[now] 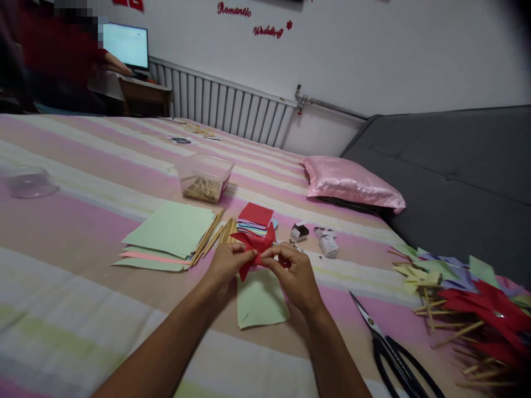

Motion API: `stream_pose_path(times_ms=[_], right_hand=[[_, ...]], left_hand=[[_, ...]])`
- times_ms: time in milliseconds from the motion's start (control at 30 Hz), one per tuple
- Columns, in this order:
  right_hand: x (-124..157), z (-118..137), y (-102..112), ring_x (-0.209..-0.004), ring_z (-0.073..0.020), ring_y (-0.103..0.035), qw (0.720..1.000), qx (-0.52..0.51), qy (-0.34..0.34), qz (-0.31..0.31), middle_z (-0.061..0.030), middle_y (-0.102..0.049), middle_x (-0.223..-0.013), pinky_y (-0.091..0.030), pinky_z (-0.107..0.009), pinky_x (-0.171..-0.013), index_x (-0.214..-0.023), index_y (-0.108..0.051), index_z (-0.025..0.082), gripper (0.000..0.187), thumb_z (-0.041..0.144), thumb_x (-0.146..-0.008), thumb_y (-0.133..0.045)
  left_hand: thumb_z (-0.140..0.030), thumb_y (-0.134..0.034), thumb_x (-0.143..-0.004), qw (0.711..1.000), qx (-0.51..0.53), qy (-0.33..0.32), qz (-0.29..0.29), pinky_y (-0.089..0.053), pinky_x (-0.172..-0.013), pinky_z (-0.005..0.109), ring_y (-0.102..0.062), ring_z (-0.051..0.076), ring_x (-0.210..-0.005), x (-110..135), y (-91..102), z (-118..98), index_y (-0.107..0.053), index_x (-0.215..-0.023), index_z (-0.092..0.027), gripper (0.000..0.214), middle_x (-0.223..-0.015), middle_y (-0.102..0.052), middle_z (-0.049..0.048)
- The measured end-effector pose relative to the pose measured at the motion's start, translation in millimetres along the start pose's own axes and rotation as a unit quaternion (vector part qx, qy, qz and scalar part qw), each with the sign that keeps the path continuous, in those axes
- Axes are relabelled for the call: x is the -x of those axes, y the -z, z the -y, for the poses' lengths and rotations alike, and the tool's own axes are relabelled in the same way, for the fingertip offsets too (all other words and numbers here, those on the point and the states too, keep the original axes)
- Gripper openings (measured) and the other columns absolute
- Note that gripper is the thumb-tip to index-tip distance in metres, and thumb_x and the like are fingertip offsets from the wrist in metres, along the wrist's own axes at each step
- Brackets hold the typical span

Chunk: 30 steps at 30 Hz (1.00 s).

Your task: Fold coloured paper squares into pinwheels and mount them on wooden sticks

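Observation:
A red paper pinwheel (255, 242) is held up between both hands, its folded blades spread around the middle. My left hand (229, 266) pinches it from the left, thumb near the centre. From the right, my right hand (292, 271) has thumb and fingertips closed at the pinwheel's centre; whether a small pin is between them is too small to tell. Below the hands lies a square of light green paper (262, 304) with a cut line at one corner. Behind the pinwheel sits a stack of small coloured squares (255, 214), red on top.
Left are large paper sheets (166, 229) and wooden sticks (207, 237). Beyond stands a clear tub of sticks (203, 179). Small opened boxes (327, 243) lie right, near scissors (381, 337) and finished pinwheels (485, 309). A pink pillow (352, 182) and a person (62, 50) are farther off.

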State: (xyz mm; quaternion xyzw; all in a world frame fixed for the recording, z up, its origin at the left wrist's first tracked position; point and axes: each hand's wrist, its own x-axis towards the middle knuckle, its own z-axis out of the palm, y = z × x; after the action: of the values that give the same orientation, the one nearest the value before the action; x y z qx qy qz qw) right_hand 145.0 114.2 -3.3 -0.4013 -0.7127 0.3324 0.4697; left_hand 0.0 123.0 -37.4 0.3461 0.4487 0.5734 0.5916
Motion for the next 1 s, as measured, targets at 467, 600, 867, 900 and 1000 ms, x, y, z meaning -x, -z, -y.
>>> stream_pose_path(times_ms=[467, 600, 867, 900, 1000], right_hand=[[-2, -12, 0, -0.069, -0.0153, -0.05, 0.998, 0.028, -0.034, -0.052, -0.0005, -0.054, -0.072, -0.04, -0.027, -0.064, -0.072, -0.072, 0.023, 0.006, 0.027, -0.069, -0.068], [-1, -8, -1, -0.068, -0.0148, -0.051, 0.997, 0.025, -0.049, -0.058, -0.001, -0.055, -0.073, -0.04, -0.026, -0.061, -0.07, -0.072, 0.022, 0.007, 0.028, -0.069, -0.068], [-2, -11, 0, -0.07, -0.0153, -0.051, 0.998, 0.027, -0.045, -0.045, -0.0019, -0.055, -0.075, -0.039, -0.025, -0.061, -0.071, -0.07, 0.02, 0.013, 0.032, -0.073, -0.064], [-2, -11, 0, -0.07, -0.0153, -0.051, 0.998, 0.028, -0.045, -0.044, -0.0021, -0.055, -0.075, -0.04, -0.025, -0.06, -0.07, -0.07, 0.02, 0.014, 0.032, -0.073, -0.064], [-3, -12, 0, -0.069, -0.015, -0.05, 0.998, 0.031, -0.046, -0.038, -0.0019, -0.054, -0.075, -0.04, -0.025, -0.061, -0.069, -0.069, 0.02, 0.013, 0.032, -0.073, -0.064]], left_hand=[[-0.032, -0.076, -0.055, 0.998, -0.015, -0.006, 0.056, -0.041, -0.052, 0.026, -0.057, 0.014, -0.05, 7, -2.8, -6, -0.066, -0.062, -0.01, 0.024, -0.057, -0.066, 0.0059], [-0.03, -0.076, -0.056, 0.998, -0.002, 0.002, 0.056, -0.042, -0.053, 0.027, -0.058, 0.014, -0.051, 9, -3.9, -7, -0.065, -0.062, -0.011, 0.024, -0.057, -0.066, 0.0055], [-0.031, -0.077, -0.054, 0.998, -0.017, 0.0, 0.053, -0.041, -0.051, 0.026, -0.058, 0.015, -0.05, 8, -4.5, -7, -0.065, -0.062, -0.01, 0.025, -0.057, -0.065, 0.0055], [-0.031, -0.077, -0.054, 0.998, -0.02, -0.003, 0.053, -0.041, -0.051, 0.026, -0.058, 0.015, -0.05, 8, -4.3, -7, -0.066, -0.062, -0.01, 0.025, -0.058, -0.066, 0.0057], [-0.031, -0.077, -0.054, 0.998, -0.031, -0.015, 0.048, -0.04, -0.05, 0.025, -0.056, 0.014, -0.049, 7, -3.4, -6, -0.066, -0.061, -0.01, 0.025, -0.056, -0.065, 0.0049]])
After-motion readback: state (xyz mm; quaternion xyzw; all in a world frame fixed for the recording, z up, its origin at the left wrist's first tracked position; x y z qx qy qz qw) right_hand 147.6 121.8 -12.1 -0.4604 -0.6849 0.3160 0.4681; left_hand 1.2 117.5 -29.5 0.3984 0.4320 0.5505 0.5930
